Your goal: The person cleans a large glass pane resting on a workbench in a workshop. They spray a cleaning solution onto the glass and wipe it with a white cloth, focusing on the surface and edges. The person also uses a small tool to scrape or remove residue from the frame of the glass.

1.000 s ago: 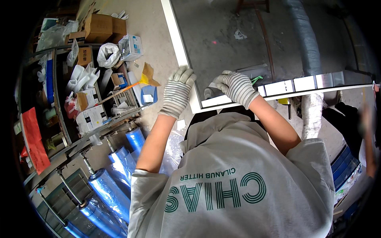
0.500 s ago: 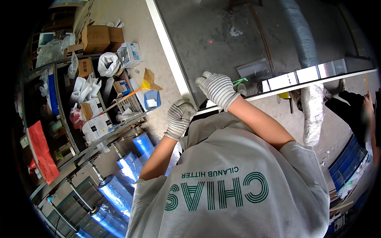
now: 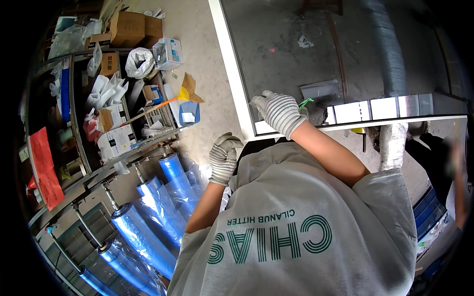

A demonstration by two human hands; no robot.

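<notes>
My right hand (image 3: 280, 114), in a grey-striped white glove, rests over the lower edge of a large dark glassy panel (image 3: 291, 61) with a white frame. Its fingers are curled; what they may hold is hidden. Beside its wrist shows a small green strip (image 3: 306, 102); I cannot tell whether it is held or reflected. My left hand (image 3: 223, 159), gloved alike, is just outside the frame's near left corner, a small gap away. Its fingers are bent and pressed together, and anything inside them is hidden.
Several rolls of blue film (image 3: 143, 241) stand on metal rods at lower left. Left is a cluttered shelf rack (image 3: 81, 153), with cardboard boxes (image 3: 127, 30) and a broom (image 3: 186, 91). A plastic-wrapped column (image 3: 393, 148) is at right, near another person (image 3: 447, 167).
My left hand has come away from the frame corner, slightly down. My right hand stays by the panel's lower edge. The whole view has shifted a little.
</notes>
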